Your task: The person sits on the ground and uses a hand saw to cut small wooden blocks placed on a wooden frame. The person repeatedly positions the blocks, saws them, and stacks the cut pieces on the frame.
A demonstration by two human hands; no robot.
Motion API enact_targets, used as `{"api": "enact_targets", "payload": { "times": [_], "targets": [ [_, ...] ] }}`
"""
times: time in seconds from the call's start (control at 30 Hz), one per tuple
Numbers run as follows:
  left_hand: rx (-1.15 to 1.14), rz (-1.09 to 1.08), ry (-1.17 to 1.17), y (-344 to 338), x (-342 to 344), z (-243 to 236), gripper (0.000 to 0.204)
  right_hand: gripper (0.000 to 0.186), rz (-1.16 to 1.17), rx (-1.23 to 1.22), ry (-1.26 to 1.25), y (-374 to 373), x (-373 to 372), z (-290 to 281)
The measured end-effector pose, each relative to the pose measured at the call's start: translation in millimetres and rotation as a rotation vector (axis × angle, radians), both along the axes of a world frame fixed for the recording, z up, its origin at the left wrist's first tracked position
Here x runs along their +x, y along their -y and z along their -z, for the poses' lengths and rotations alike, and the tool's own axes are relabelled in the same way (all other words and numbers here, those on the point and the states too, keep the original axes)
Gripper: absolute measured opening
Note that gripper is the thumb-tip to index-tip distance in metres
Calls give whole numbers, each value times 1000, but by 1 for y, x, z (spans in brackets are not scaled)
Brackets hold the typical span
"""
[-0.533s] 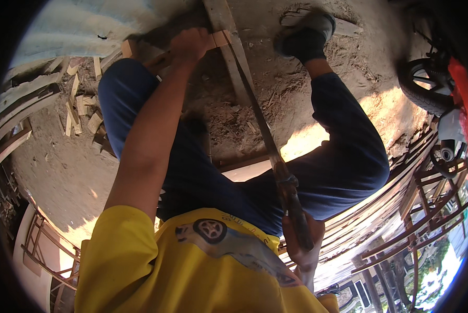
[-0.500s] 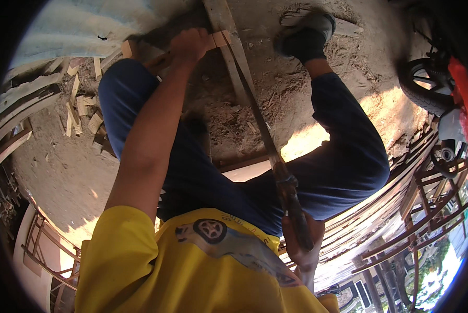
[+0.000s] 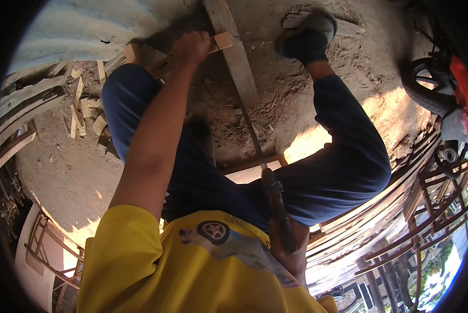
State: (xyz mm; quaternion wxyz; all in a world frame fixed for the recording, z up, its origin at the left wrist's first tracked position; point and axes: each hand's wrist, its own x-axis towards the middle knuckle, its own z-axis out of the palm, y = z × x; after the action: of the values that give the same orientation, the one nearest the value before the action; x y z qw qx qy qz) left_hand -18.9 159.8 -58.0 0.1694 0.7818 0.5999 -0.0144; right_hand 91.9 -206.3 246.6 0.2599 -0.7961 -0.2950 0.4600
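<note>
wooden strip (image 3: 222, 41) is clenched in the left hand (image 3: 191, 48), the right hand (image 3: 295, 239) gripping a bladed tool (image 3: 268, 180).

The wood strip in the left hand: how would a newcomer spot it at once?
Find the greyish beam at top centre. The left hand holds the wood strip there. Unlike the loose scraps, its orange-brown end overlaps the beam.

Yellow short-sleeved shirt (image 3: 119, 255). Grey car print (image 3: 244, 251), dark-tyred wheel (image 3: 213, 232), small lettering (image 3: 250, 228) on shirt's front. Dark blue trousers (image 3: 348, 156) beyond shirt's hem. Dark shoe (image 3: 308, 46), greyish edge, well apart from shirt.
</note>
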Motion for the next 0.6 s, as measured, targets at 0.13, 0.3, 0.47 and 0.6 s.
{"api": "enact_targets", "payload": {
  "times": [0.13,0.3,0.47,0.6],
  "targets": [
    [92,141,-43,2,4,-22,42,14,-16,-71,-22,-46,-3,-23],
    [127,-14,60,9,3,-5,44,15,-91,-251,31,-58,-2,-63],
    [175,-121,31,22,11,-10,50,14,17,-263,35,-69,-6,-67],
    [71,-219,69,34,16,-26,53,17,3,-167,-15,-25,-16,-40]
  ]
}}
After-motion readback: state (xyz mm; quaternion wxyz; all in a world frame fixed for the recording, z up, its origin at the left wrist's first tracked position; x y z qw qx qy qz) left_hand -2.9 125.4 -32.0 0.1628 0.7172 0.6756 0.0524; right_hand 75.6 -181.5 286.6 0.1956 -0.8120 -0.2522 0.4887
